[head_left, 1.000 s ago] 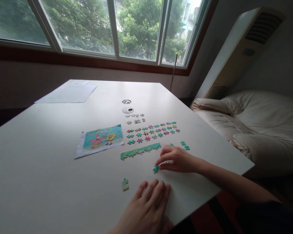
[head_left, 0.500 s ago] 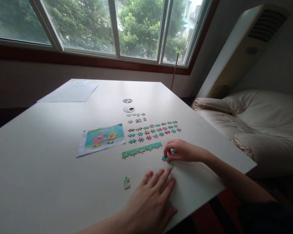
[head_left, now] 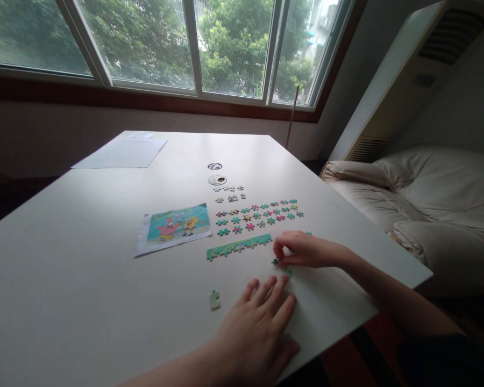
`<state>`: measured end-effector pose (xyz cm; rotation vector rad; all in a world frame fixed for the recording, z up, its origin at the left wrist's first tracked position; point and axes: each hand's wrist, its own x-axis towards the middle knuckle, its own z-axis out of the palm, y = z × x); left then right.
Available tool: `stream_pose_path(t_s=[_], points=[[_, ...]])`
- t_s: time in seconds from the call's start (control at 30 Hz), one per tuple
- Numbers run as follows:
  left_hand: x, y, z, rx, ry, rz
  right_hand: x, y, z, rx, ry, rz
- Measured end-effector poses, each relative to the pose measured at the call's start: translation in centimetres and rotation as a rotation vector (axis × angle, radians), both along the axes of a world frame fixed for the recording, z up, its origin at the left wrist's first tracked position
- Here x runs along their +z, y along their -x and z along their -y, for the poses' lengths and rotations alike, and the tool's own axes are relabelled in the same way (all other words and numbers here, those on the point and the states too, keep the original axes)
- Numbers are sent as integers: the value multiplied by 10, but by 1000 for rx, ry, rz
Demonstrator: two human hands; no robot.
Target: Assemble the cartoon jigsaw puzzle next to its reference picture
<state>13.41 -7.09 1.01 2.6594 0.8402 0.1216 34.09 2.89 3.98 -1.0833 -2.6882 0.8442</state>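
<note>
My left hand [head_left: 252,325] lies palm down on the table, its fingers spread. One of its fingertips rests at a pale green puzzle piece [head_left: 287,272]. Just beyond it, my right hand [head_left: 302,249] pinches a dark teal puzzle piece [head_left: 275,262] between thumb and finger, low over the tabletop. More teal, partly covered by the right hand, shows behind it. A joined strip of puzzle pieces [head_left: 240,246] lies left of the right hand. Apart from both hands, a single light green puzzle piece [head_left: 214,300] sits on the left.
Loose puzzle pieces [head_left: 250,218] lie in rows beyond the strip, with several greyish pieces [head_left: 233,198] farther back. A cartoon picture sheet [head_left: 173,228] is left of them. Two round items [head_left: 216,180] and white paper [head_left: 121,153] lie farther off on the white table [head_left: 105,301].
The view has shifted slightly, so the scene sits a little farther right. My right fingers have closed in on the teal piece, which now looks tilted. My left hand stays nearly in place.
</note>
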Motion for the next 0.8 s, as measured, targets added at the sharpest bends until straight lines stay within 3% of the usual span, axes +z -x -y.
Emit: stream_pose_path(t_s=[0.2, 0.4, 0.47, 0.63, 0.8], points=[[2, -2, -1, -11, 51, -42, 7, -9, -4, -48, 124, -101], [0, 0, 1, 15, 19, 5, 5, -21, -7, -196, 591, -166], [-6, 1, 3, 39, -11, -7, 3, -20, -7, -213, 678, -170], [-24, 2, 9, 96, -156, 1, 4, -10, -3, -192, 613, -182], [-25, 2, 10, 112, -203, 31, 5, -5, 1, -141, 485, -130]])
